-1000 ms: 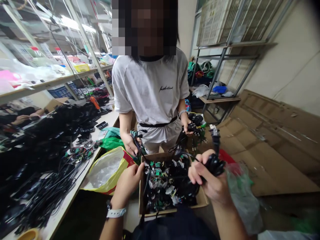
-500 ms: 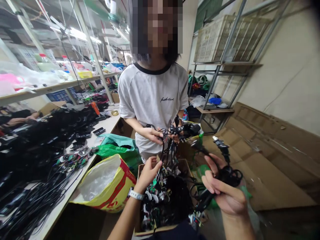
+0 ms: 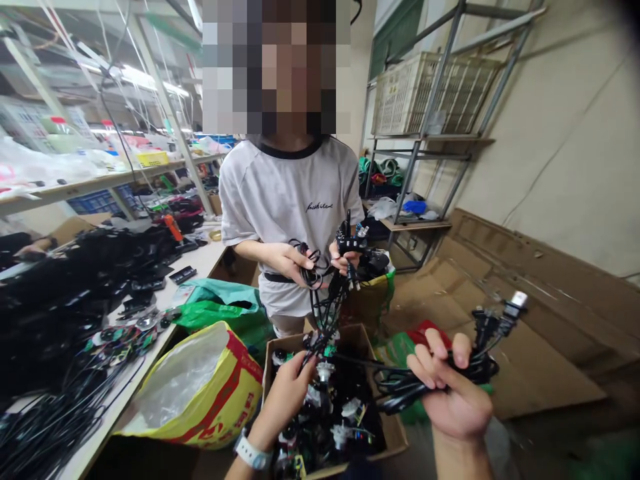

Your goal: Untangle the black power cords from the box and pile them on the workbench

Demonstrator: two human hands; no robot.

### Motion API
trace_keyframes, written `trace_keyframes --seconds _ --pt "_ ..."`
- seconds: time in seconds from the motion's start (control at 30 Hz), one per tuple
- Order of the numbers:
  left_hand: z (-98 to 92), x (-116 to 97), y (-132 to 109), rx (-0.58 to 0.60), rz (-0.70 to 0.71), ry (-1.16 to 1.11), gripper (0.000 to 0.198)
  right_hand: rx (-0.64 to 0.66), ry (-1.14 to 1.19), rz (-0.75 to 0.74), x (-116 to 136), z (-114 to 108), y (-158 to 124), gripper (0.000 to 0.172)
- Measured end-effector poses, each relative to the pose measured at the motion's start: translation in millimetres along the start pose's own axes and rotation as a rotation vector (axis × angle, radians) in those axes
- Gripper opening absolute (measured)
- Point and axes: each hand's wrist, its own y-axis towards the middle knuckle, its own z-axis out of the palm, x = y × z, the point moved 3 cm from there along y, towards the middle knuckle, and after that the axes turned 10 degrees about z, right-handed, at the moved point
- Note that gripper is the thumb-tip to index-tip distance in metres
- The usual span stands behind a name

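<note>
A cardboard box (image 3: 390,417) of wired parts (image 3: 325,420) sits just right of a woven sack (image 3: 235,393), which stands against the workbench (image 3: 200,257) edge (cables (image 3: 50,427) heaped along it); a co-worker (image 3: 285,207) stands behind the box, a wire rack (image 3: 425,137) further right.

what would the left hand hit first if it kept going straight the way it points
Probably the black cords hanging down into the cardboard box, just beyond the fingertips of the left hand; depth is hard to judge here, so it may already be touching them.
</note>
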Motion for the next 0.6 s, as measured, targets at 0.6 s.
trace_keyframes --seconds 0.6 --pt "-99.8 -110 -3 -0.565 0.470 -0.942 0.018 0.135 -0.583 0.096 19 -37 -20 0.021"
